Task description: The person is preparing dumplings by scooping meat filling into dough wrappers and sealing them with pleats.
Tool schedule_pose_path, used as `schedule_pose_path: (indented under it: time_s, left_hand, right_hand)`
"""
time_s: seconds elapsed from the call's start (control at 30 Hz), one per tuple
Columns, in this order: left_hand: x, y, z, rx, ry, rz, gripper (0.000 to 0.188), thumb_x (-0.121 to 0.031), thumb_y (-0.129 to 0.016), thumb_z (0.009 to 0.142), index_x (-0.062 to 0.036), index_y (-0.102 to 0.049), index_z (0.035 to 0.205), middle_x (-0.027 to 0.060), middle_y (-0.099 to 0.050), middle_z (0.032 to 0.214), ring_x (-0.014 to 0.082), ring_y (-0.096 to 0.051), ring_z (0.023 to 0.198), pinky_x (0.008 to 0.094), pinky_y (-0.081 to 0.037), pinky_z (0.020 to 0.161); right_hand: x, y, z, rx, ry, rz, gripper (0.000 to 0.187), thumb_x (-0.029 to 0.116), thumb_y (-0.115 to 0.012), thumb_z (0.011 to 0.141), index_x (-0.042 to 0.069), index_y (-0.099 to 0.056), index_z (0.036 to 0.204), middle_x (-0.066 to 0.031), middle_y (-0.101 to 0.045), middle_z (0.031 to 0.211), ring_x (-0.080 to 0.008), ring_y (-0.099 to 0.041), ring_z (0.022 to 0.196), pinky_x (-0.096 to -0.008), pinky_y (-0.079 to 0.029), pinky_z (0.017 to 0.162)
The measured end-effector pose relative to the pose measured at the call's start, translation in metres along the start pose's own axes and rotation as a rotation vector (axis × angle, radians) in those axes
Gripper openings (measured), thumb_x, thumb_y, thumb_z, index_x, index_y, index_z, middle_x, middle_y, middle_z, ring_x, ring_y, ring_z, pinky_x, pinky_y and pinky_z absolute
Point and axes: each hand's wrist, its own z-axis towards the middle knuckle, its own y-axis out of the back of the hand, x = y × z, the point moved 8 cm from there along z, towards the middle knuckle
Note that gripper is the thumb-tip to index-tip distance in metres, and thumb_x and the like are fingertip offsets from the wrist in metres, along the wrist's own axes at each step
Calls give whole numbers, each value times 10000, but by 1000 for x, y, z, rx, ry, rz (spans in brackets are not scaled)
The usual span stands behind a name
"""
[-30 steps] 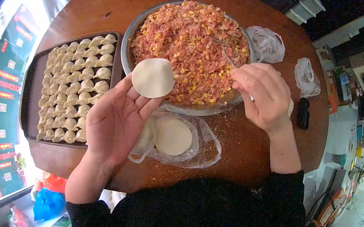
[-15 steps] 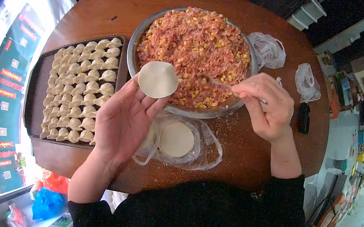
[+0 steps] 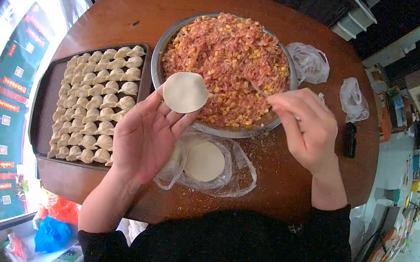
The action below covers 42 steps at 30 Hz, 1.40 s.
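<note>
My left hand (image 3: 148, 136) is palm up, with a round dumpling wrapper (image 3: 185, 92) resting on its fingertips at the near edge of the metal bowl (image 3: 160, 50). Nothing lies on the wrapper. In the bowl is a heaped meat filling (image 3: 226, 48) with yellow corn kernels. My right hand (image 3: 306, 128) is closed around the handle of a spoon (image 3: 256, 88), whose bowl end is sunk in the filling's near right part. Below the metal bowl, a stack of wrappers (image 3: 205, 161) lies on an opened clear plastic bag (image 3: 238, 180).
To the left, a dark baking tray (image 3: 45, 109) carries rows of pleated dumplings (image 3: 94, 100). Crumpled plastic bags (image 3: 308, 63) and a small black object (image 3: 350, 140) lie on the right of the round wooden table (image 3: 131, 6). Blue and red bags (image 3: 53, 235) sit beyond its lower left edge.
The spoon has dipped deeper into the filling, its handle now steeper and mostly covered by my right hand. My left hand still supports the wrapper. The whole view has shifted slightly.
</note>
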Motion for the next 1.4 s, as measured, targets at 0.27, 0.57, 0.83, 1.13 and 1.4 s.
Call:
schedule_pose_path:
  time_s: [0.27,0.57,0.83,1.13,1.4]
  left_hand:
    - [0,0,0,-14,-1,-1,514,-205,-432,1001,62,-346,1432,207,-441,1465,317,-408,1386,456,-269,1199]
    - [-4,0,-3,-31,-31,100,480,-190,-445,1010,62,-377,1413,195,-478,1437,292,-453,1353,439,-318,1173]
    - [-4,-7,-11,-140,-98,236,410,-44,-499,983,57,-427,1374,162,-565,1331,244,-554,1248,386,-422,1096]
    - [22,-18,-19,-118,108,164,411,-60,-492,997,39,-439,1393,142,-591,1322,222,-604,1186,373,-473,1050]
    - [26,-30,-25,-190,-142,400,402,-83,-618,965,60,-518,1327,124,-652,1215,177,-646,1090,318,-537,951]
  right_hand:
    - [27,-7,-7,283,155,187,143,40,-714,786,48,-651,914,-95,-659,888,-293,-650,828,-397,-542,704]
    - [-3,7,-4,123,-183,229,50,54,-631,903,16,-657,924,-112,-682,825,-250,-679,753,-346,-516,664]
    - [-34,4,-19,-139,-530,747,200,129,-514,1029,-16,-650,1004,-53,-687,857,-90,-645,757,-242,-532,677]
    - [23,36,-13,-266,54,396,149,123,-583,967,-3,-642,1022,-87,-673,866,-159,-652,772,-297,-549,709]
    - [106,8,-35,-32,669,-51,218,215,-744,855,48,-655,964,-62,-648,919,-189,-625,817,-314,-585,684]
